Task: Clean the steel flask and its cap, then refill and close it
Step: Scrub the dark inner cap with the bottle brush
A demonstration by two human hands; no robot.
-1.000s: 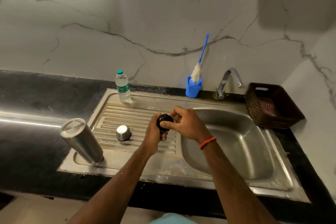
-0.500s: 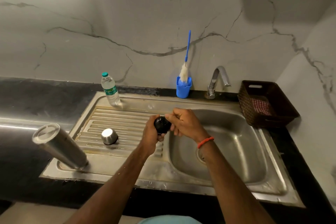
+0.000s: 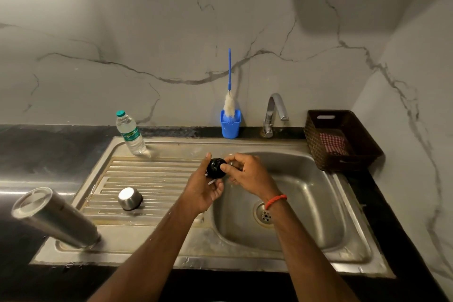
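A black inner cap point(image 3: 215, 167) sits between both hands over the sink's inner edge. My left hand point(image 3: 203, 191) grips it from below. The thumb and fingers of my right hand point(image 3: 247, 174) press on its right side. The steel flask point(image 3: 55, 218) stands upside down, mouth down, at the front left corner of the drainboard. A small steel cup lid point(image 3: 130, 198) rests upside down on the drainboard ridges. A bottle brush point(image 3: 229, 103) stands in a blue holder point(image 3: 230, 127) at the wall.
A plastic water bottle point(image 3: 131, 133) stands at the back of the drainboard. The tap point(image 3: 273, 113) is shut over the steel basin point(image 3: 318, 203). A brown basket point(image 3: 343, 140) with a checked cloth sits at the right. Black counter lies to the left.
The view has tilted down and shifted, so the hands sit lower and more centred. Both hands stay on the black cap, with the right fingers turned slightly around it.
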